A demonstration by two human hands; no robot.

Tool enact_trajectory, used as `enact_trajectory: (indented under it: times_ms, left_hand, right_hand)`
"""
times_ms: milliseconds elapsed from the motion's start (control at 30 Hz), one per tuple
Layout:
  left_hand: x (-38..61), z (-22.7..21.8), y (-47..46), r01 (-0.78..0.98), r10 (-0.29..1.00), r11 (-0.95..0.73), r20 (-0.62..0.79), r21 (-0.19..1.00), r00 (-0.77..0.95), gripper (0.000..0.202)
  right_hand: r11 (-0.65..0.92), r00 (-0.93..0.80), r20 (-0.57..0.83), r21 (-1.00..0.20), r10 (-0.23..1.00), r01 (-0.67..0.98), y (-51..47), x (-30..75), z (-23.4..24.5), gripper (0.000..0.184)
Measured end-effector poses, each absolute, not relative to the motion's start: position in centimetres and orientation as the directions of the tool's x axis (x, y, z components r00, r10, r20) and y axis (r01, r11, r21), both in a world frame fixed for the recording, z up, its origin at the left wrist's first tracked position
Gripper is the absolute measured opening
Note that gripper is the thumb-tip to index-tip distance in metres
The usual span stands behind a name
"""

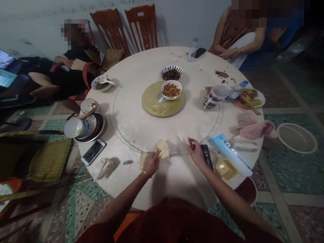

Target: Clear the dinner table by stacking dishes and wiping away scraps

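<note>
My left hand (151, 164) is closed on a pale yellow cloth (162, 148), bunched at the near rim of the clear glass turntable (131, 131). My right hand (195, 150) is a little further right, by the same rim. Its fingers are curled, and whatever they hold is too small and blurred to name. Close beside it lies a black remote-like object (207, 157). A blue and white packet (231, 153) and a yellowish plastic tray (226, 168) lie further right. On the turntable, a bowl of chopped food (171, 90) stands near a bowl of dark food (171, 73).
Stacked bowls (76, 127), a phone (93, 152) and a crumpled tissue (104, 168) lie at left. A plastic tub (217, 96), a plate with chopsticks (255, 98) and a pink cloth (259, 129) are at right. People sit at the far left and far right.
</note>
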State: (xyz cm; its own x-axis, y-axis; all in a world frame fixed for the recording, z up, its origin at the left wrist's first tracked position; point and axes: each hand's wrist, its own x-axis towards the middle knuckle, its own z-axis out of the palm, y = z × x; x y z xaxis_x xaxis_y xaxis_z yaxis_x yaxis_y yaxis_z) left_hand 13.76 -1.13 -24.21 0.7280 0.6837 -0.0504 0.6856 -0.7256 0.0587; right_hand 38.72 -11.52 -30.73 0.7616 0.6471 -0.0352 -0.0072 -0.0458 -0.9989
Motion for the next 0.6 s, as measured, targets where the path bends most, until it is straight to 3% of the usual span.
enact_trajectory:
  times_ms: [133,233,333,400,467,533,600]
  left_hand:
    - [12.0,-21.6,1.8,0.809,0.843,-0.539,0.164,0.237,0.513,0.035]
    - [13.1,-20.2,2.6,0.788,0.885,-0.463,0.266,0.405,0.383,0.028]
    - [14.7,-19.8,1.6,0.709,0.881,-0.473,0.300,0.523,0.366,0.025]
    - [15.7,-20.3,0.7,0.675,0.831,-0.556,0.337,0.485,0.442,0.028]
    - [16.8,-21.1,0.3,0.673,0.757,-0.653,0.322,0.347,0.568,0.035]
    - [18.0,-22.3,0.5,0.697,0.716,-0.698,0.210,0.164,0.666,0.041]
    - [19.1,-23.3,1.1,0.722,0.719,-0.691,0.082,-0.012,0.690,0.045]
  right_hand:
    - [-0.177,0.604,0.005,-0.954,0.797,0.242,-7.6,34.3,-29.6,0.040]
    - [-0.235,0.478,0.005,-0.867,0.878,0.440,-2.9,33.6,-26.9,0.046]
    - [-0.216,0.429,0.034,-0.827,0.902,0.519,-0.9,36.0,-25.9,0.045]
    - [-0.305,0.534,0.017,-0.805,0.845,0.508,-1.8,39.9,-26.7,0.043]
    - [-0.499,0.730,-0.030,-0.750,0.682,0.435,-4.0,45.3,-28.2,0.044]
    - [-0.652,0.863,-0.085,-0.693,0.497,0.307,-6.3,50.6,-29.5,0.045]
    - [-0.708,0.906,-0.111,-0.665,0.409,0.238,-7.9,54.6,-30.2,0.041]
